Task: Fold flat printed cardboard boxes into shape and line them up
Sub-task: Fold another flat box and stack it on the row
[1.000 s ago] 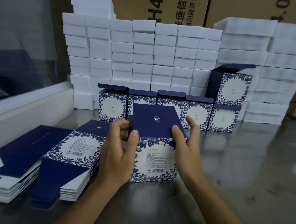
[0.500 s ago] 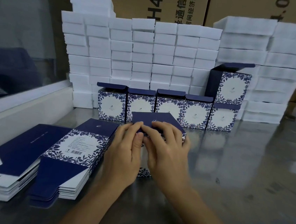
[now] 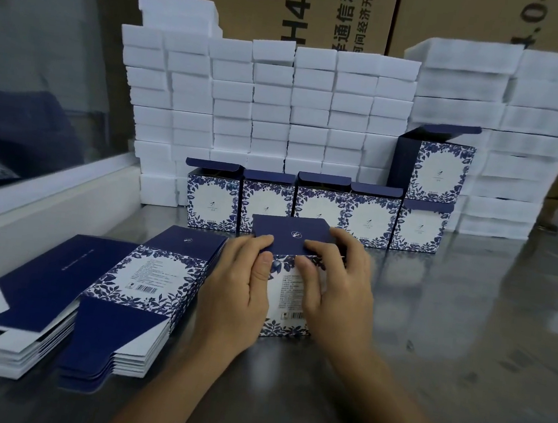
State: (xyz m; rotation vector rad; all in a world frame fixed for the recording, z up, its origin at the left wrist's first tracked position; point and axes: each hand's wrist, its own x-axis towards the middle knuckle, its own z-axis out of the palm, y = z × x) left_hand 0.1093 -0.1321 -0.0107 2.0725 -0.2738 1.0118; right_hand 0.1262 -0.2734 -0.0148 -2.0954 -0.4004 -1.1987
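On steel worktop [image 3: 464,334], between both hands: blue-floral printed box [image 3: 287,327], navy lid flap [image 3: 294,235] pinched by left hand [image 3: 240,285] and right hand [image 3: 338,286]. Behind, six folded boxes [image 3: 369,219] (one stacked). Left, two flat stacks [image 3: 130,299].

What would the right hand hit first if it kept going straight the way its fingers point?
Probably the left hand: the right hand points leftward across the box being folded, fingertips nearly meeting it.

Single head-worn camera looking forward and down, sitting close above the steel table [image 3: 447,332], hands filling lower centre of frame
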